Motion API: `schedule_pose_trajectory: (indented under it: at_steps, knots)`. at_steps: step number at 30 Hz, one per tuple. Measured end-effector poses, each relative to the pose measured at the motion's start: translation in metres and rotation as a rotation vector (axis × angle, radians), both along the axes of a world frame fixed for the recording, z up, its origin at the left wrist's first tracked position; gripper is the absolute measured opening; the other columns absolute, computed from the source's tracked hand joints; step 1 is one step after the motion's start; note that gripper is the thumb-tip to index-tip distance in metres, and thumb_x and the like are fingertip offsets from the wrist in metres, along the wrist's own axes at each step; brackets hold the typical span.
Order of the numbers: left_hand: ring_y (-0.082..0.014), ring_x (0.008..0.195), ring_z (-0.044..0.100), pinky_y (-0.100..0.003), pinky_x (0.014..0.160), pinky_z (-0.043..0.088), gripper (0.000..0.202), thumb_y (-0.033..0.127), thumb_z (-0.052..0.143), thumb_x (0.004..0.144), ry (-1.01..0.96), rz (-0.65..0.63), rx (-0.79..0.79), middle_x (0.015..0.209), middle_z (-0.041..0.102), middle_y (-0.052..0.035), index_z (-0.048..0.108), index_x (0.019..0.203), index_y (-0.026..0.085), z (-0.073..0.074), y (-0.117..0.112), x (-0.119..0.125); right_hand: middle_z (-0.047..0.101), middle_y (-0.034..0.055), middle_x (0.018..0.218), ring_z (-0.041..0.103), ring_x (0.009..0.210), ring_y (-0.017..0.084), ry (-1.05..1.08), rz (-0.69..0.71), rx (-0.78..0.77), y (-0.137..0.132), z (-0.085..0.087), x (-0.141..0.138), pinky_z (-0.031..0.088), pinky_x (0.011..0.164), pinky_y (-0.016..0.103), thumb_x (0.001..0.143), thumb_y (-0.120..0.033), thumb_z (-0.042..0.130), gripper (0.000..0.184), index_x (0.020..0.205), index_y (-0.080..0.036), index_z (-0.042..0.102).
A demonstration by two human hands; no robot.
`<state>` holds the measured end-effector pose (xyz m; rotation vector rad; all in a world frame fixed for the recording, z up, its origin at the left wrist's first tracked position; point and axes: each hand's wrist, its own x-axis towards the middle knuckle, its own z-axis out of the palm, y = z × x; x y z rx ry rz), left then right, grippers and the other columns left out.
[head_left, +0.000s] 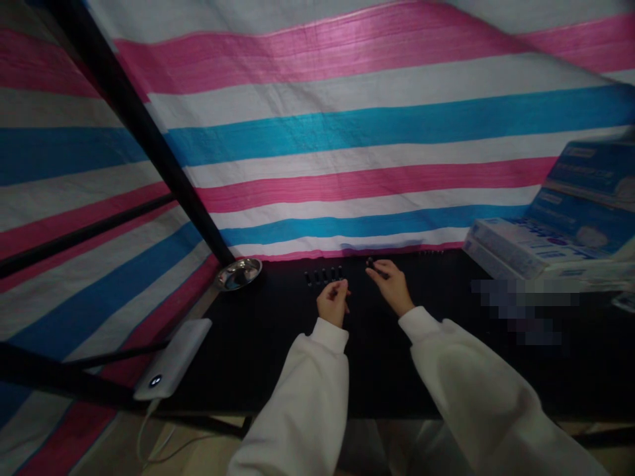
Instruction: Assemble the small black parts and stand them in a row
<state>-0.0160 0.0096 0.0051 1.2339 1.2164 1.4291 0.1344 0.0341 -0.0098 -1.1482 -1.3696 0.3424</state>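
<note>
So the main thing here is a short row of small dark cylinders [325, 274] on the black table [238, 357], near the far edge and a bit left of its middle. I count about five, lined up side by side with little gaps, which I guess makes each one easy to get at separately; too dim for me to say if they're standing or lying. The left hand [332, 304] is right at the near side of the row, fingers curled in and thumb against the index finger, but honestly can't tell if anything's pinched in there. The right hand [391, 284] is just to the right of the row, also close to the far edge, with a small dark piece [370, 262] gripped between thumb and fingertips. Probably a fingertip hold because it's so tiny, a full fist would just swallow it. The metal dish [239, 281] sits at the far left corner, maybe to leave elbow room but within reach. A white power bank [181, 354] lies along the left edge with a cable [141, 430] hanging off its near end, so likely parked there to keep the cord off the work. Boxes [536, 248] are stacked at the far right corner, well apart from both hands.
</note>
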Motion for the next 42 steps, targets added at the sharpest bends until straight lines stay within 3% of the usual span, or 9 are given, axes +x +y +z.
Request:
schedule_pose_trajectory:
  at_steps: [3, 8, 15, 24, 31, 37, 42]
  knots:
    - [-0.0019, 0.027, 0.038, -0.016, 0.027, 0.025, 0.042, 0.051, 0.054, 0.065, -0.046, 0.022, -0.058, 0.057, 0.054, 0.0013, 0.057, 0.075, 0.011, 0.003, 0.001, -0.001, 0.064, 0.0094, 0.086, 0.059, 0.076, 0.018, 0.118, -0.021, -0.146, 0.026, -0.008, -0.002, 0.047, 0.068, 0.031, 0.072, -0.039, 0.052, 0.034, 0.090, -0.012, 0.063]
    - [-0.0027, 0.026, 0.037, -0.016, 0.026, 0.022, 0.042, 0.052, 0.053, 0.065, -0.069, 0.009, -0.084, 0.052, 0.050, 0.0032, 0.056, 0.073, 0.011, 0.000, 0.001, 0.000, 0.064, 0.0046, 0.072, 0.058, 0.066, 0.014, -0.175, 0.124, -0.352, 0.053, -0.024, -0.013, 0.044, 0.062, 0.026, 0.068, -0.028, 0.056, 0.017, 0.076, -0.015, 0.063]
    - [-0.0039, 0.025, 0.035, -0.016, 0.025, 0.017, 0.035, 0.046, 0.053, 0.065, -0.225, 0.046, -0.181, 0.047, 0.046, 0.0055, 0.053, 0.071, 0.012, -0.008, 0.005, -0.004, 0.062, 0.0036, 0.065, 0.056, 0.059, 0.013, -0.455, 0.071, -0.397, 0.065, -0.032, -0.028, 0.039, 0.054, 0.022, 0.068, -0.026, 0.056, 0.011, 0.069, -0.017, 0.061]
    - [-0.0025, 0.024, 0.033, -0.016, 0.026, 0.016, 0.033, 0.045, 0.055, 0.062, -0.336, 0.040, -0.217, 0.045, 0.044, 0.0062, 0.052, 0.068, 0.012, -0.009, 0.005, -0.003, 0.063, 0.0033, 0.068, 0.056, 0.063, 0.012, -0.490, 0.051, -0.473, 0.070, -0.036, -0.035, 0.035, 0.054, 0.019, 0.067, -0.028, 0.059, 0.014, 0.070, -0.015, 0.063]
    - [-0.0033, 0.024, 0.033, -0.016, 0.026, 0.015, 0.031, 0.042, 0.056, 0.062, -0.368, 0.027, -0.237, 0.044, 0.044, 0.0061, 0.052, 0.069, 0.012, -0.010, 0.006, -0.003, 0.063, 0.0027, 0.078, 0.057, 0.071, 0.014, -0.555, 0.088, -0.568, 0.070, -0.033, -0.028, 0.038, 0.060, 0.021, 0.064, -0.034, 0.062, 0.026, 0.086, -0.020, 0.064]
    - [-0.0034, 0.024, 0.034, -0.016, 0.026, 0.014, 0.030, 0.041, 0.056, 0.062, -0.360, 0.025, -0.231, 0.044, 0.045, 0.0061, 0.052, 0.069, 0.013, -0.010, 0.006, -0.004, 0.062, 0.0044, 0.085, 0.056, 0.076, 0.013, -0.658, 0.093, -0.548, 0.066, -0.028, -0.025, 0.039, 0.065, 0.021, 0.071, -0.031, 0.057, 0.029, 0.096, -0.019, 0.061]
    - [-0.0033, 0.024, 0.033, -0.017, 0.027, 0.015, 0.028, 0.040, 0.055, 0.063, -0.368, 0.037, -0.207, 0.044, 0.044, 0.0059, 0.052, 0.067, 0.013, -0.010, 0.005, -0.005, 0.060, 0.0047, 0.086, 0.055, 0.078, 0.014, -0.715, 0.143, -0.520, 0.067, -0.018, -0.020, 0.039, 0.067, 0.022, 0.067, -0.028, 0.061, 0.030, 0.097, -0.019, 0.061]
